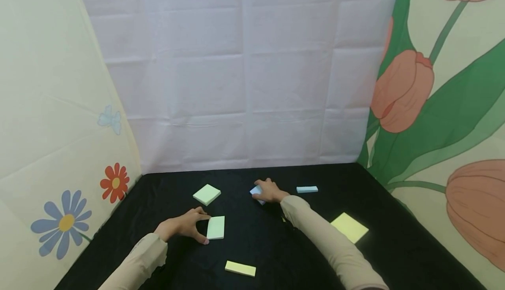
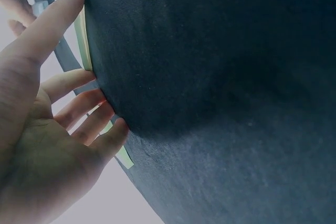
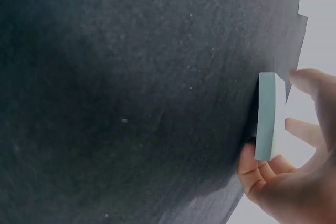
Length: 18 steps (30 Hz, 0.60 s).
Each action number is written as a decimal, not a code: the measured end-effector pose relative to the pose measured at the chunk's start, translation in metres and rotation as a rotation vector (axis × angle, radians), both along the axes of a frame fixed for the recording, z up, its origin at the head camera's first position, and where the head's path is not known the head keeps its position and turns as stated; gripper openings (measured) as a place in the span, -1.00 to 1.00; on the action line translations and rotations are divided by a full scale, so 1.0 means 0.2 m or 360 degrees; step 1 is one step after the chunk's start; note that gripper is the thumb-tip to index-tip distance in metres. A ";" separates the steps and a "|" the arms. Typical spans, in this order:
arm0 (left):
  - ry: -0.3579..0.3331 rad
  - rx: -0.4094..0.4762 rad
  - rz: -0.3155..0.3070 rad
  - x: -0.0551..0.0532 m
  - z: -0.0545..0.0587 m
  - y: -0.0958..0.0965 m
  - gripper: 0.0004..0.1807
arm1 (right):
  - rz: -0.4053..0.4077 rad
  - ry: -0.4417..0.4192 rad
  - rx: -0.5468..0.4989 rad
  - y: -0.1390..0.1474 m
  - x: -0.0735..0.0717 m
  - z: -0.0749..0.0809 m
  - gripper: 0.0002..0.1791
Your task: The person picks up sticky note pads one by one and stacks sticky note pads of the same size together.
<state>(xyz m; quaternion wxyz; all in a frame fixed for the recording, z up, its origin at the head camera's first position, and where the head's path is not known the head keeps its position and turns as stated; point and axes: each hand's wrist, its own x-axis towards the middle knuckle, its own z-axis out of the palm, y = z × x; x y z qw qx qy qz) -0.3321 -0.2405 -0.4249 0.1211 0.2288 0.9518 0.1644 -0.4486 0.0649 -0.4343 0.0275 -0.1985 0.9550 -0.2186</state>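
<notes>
My left hand (image 1: 185,225) is at the left side of a pale green sticky-note pad (image 1: 215,227) lying flat on the black cloth. Its thumb and index finger are spread, their tips right at two corners of the pad. The other fingers spread loosely in the left wrist view. Farther back, my right hand (image 1: 270,191) reaches over a light blue sticky-note pad (image 3: 268,116) and holds it between thumb and fingers. Part of this blue pad is hidden under the hand in the head view. Behind the left hand lies a second pale green pad (image 1: 207,194).
A narrow blue pad (image 1: 307,189) lies right of the right hand. One square yellow pad (image 1: 351,227) sits beside the right sleeve (image 1: 331,241), which partly covers a small yellow thing (image 1: 283,219). Nearest me is a narrow yellow pad (image 1: 240,268). A white cloth (image 1: 244,84) hangs behind the table.
</notes>
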 end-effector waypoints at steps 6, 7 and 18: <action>-0.0021 0.0010 -0.0022 0.00 0.01 0.00 -0.17 | -0.0064 0.0054 0.0002 0.00 -0.01 -0.01 -0.56; -0.0025 -0.0002 -0.0030 0.00 0.01 0.00 -0.16 | -0.0075 0.0054 0.0005 0.00 -0.01 -0.01 -0.56; -0.0027 -0.0006 0.0005 0.00 0.01 0.00 -0.17 | -0.0134 0.0036 -0.0145 0.04 -0.03 -0.01 -0.73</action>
